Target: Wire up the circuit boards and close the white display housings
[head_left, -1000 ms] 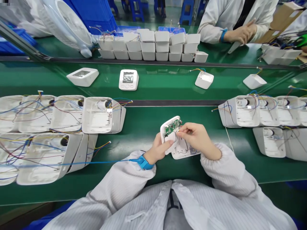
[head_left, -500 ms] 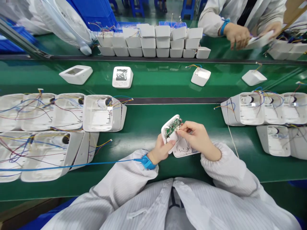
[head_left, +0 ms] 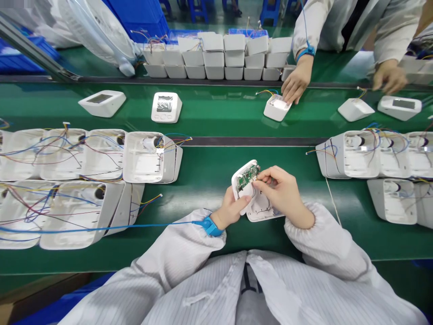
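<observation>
My left hand (head_left: 233, 208) is closed on a white plastic housing cover (head_left: 236, 184), which it holds tilted up. A green circuit board (head_left: 248, 177) sits inside that cover. Fingertips of my right hand (head_left: 282, 189) pinch a small pale plug at the board's lower right edge; the fingers partly hide it. Below both hands lies a second white housing shell (head_left: 260, 208) with thin dark wires inside, its right part covered by my right hand. A blue wrist strap (head_left: 210, 226) with a cord is on my left wrist.
Open white housings (head_left: 144, 155) with loose wires stand in rows at left, more housings (head_left: 361, 155) at right. On the middle strip lie monitors with screens (head_left: 165, 107). A co-worker's hand (head_left: 299, 81) touches a white shell (head_left: 275, 110). Stacked shells (head_left: 213, 58) and a fan (head_left: 98, 31) stand behind.
The co-worker's hand has come down onto the shell on the middle strip, and a monitor now lies at the far right. My hands keep the same grip; the view has shifted slightly.
</observation>
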### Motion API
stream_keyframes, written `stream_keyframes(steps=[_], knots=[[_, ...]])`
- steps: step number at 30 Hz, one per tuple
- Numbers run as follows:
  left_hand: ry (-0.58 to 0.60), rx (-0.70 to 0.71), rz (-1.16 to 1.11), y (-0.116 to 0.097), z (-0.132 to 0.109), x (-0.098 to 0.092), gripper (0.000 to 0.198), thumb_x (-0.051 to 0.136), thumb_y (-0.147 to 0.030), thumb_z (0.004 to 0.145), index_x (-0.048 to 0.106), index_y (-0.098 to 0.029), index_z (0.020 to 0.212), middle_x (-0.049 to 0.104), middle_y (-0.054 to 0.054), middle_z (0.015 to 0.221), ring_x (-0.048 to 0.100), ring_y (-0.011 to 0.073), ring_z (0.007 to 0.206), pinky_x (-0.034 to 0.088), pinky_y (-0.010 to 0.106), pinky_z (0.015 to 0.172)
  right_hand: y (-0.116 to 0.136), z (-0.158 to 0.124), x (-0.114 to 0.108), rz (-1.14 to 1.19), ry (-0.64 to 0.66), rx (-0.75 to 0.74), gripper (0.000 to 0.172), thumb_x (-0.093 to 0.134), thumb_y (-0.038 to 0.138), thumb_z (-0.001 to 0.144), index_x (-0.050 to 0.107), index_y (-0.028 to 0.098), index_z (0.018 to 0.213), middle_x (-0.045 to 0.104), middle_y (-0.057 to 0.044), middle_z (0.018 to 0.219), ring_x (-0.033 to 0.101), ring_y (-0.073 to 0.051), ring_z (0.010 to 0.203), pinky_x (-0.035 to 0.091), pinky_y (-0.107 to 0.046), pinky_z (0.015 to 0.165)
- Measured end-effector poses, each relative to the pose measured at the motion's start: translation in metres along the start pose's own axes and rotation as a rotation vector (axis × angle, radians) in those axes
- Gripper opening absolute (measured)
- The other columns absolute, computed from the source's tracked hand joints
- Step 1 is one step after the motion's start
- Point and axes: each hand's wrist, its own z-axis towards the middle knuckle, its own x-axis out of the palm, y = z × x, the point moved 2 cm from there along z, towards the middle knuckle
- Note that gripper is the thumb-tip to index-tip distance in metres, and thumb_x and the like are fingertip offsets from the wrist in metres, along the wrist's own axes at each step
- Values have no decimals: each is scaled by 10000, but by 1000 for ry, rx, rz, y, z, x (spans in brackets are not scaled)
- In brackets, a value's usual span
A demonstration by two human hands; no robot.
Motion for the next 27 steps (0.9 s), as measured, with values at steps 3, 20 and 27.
stream_keyframes(steps=[3, 20, 27], knots=[[10, 45, 32, 2, 1, -1, 404, 750, -477, 721, 704, -153, 958, 705, 51, 931, 614, 215, 866, 501, 334, 835, 0, -1, 1, 16, 35, 19, 102, 725, 232, 807, 663, 222, 727, 625, 17, 710, 547, -123, 620, 468, -274, 610], [18, 22, -11, 5, 0, 0, 516, 767, -481, 716, 685, -154, 1106, 731, 78, 1034, 665, 254, 937, 525, 388, 887, -3, -3, 5, 262, 86, 212, 146, 730, 311, 775, 650, 201, 720, 694, 0, 670, 637, -139, 577, 498, -257, 533], [35, -24, -85, 2, 0, 0, 570, 796, -449, 677, 669, -155, 1149, 726, 86, 1076, 666, 267, 967, 521, 397, 902, -3, -3, 2, 148, 74, 131, 110, 731, 292, 795, 687, 208, 740, 712, 0, 716, 643, -138, 612, 518, -269, 583]])
